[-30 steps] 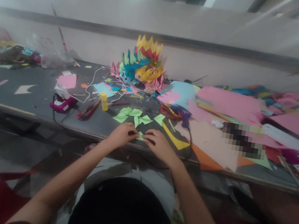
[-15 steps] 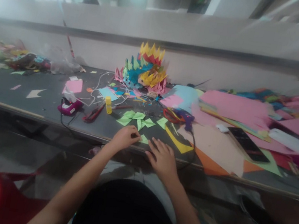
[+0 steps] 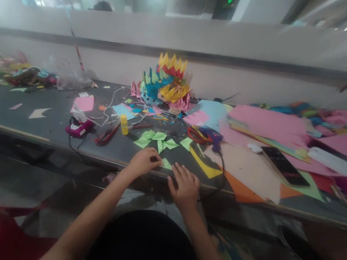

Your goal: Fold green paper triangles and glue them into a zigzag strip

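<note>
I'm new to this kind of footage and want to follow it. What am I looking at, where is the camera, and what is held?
There is no machine: these are a person's own bare hands, seen by a camera worn on the head, looking forward and down. The left hand is at one corner of a small light-green paper piece; whether it grips it is too blurred to tell. The right hand lies open near the other corner. Around them on the dark table are more green paper pieces, a yellow glue stick, a smartphone and, behind, a spiky multicoloured paper model.
</note>
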{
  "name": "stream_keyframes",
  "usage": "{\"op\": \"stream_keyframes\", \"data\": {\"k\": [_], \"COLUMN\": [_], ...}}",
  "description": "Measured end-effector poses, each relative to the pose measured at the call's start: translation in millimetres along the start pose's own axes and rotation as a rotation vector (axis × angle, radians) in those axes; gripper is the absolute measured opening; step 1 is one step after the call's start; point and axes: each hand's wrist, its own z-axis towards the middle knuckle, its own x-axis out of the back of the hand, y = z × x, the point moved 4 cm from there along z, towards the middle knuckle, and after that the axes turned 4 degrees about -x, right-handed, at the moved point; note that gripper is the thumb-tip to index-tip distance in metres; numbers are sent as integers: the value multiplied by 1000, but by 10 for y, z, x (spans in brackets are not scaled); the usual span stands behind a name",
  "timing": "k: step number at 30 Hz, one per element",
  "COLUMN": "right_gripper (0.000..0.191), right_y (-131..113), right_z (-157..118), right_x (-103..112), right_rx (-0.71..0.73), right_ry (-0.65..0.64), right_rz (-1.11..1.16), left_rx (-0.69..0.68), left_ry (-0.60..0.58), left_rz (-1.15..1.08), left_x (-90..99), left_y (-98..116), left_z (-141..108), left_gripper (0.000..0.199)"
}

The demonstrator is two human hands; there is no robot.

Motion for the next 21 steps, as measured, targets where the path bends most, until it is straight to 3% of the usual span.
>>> {"op": "stream_keyframes", "data": {"k": [3,5,9,11,13,15,18,21], "right_gripper": [33,31,30,31,32,33,30,24], "right_y": [-3,-7,-10,-4,8,19,2,-105], "right_z": [-6,-7,-14,-18,-21,-23,-35,-60], "right_x": [21,32,26,11,0,7,68,145], "right_rx": [10,11,11,12,8,-3,-37,-100], "right_ry": [19,35,37,28,23,39,106,150], "right_rz": [17,17,18,24,36,62,153,367], "left_rx": [-10,-43,-32,59,111,185,285,302], "left_ry": [41,141,593,821,961,948,705,692], "left_rz": [21,21,81,183,260,290,233,107], "left_x": [-6,29,333,568,806,1004,1156,1169], "left_y": [26,48,-40,-187,-359,-549,-736,-621], "left_z": [-17,-46,-158,-204,-192,-107,64,54], "left_gripper": [13,12,17,29,48,57,37,28]}}
